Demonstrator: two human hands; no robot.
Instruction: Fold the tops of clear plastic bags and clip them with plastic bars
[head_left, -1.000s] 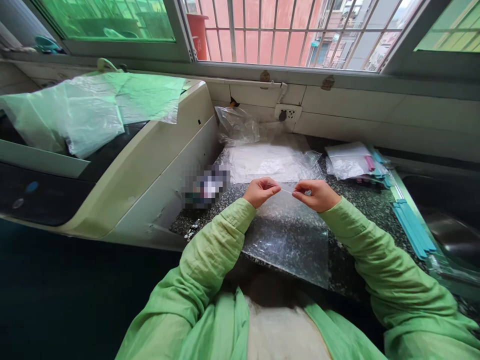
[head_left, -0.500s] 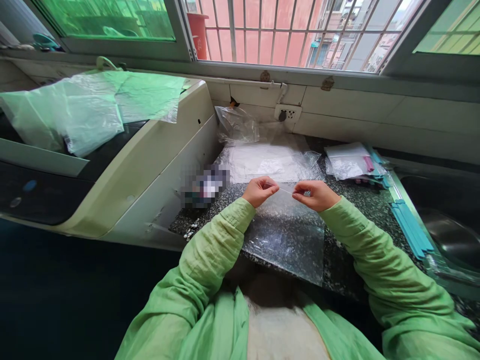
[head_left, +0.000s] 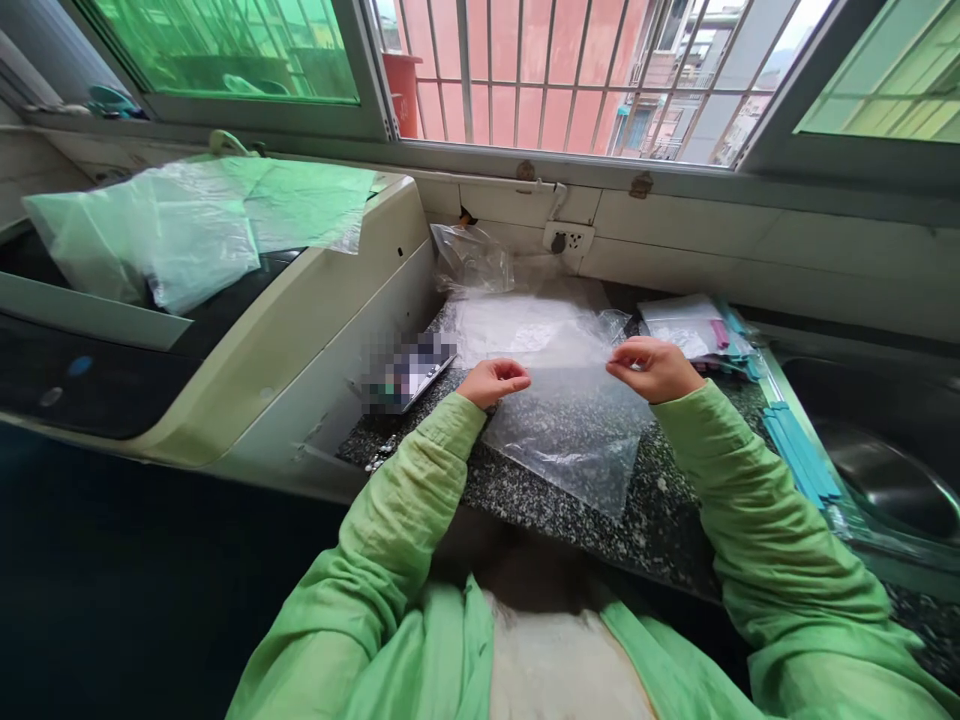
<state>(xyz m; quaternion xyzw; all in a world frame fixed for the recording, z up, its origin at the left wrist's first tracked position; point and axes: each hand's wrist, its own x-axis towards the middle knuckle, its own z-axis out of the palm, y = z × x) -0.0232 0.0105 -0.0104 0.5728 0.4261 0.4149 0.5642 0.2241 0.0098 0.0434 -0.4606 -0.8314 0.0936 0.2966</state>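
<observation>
A clear plastic bag (head_left: 566,440) spreads over the front part of the speckled counter, its upper edge running between my two hands. My left hand (head_left: 493,382) pinches that edge on the left, thumb and fingers pressed together. On the right, my right hand (head_left: 654,369) is closed in a pinch on the same edge. Just behind the bag lies a stack of clear plastic bags (head_left: 510,325), partly seen through it.
A blurred-out phone-like object (head_left: 427,375) lies left of the bags, beside a washing machine (head_left: 337,310) draped with plastic sheets (head_left: 202,240). Packed pouches (head_left: 686,325) and turquoise strips (head_left: 799,455) lie right, near the sink (head_left: 892,470). A wall socket (head_left: 570,240) is behind.
My hands have moved apart, the left going left and the right going right, along the bag's upper edge. The bag's lower edge has shifted up the counter. The view has tilted slightly.
</observation>
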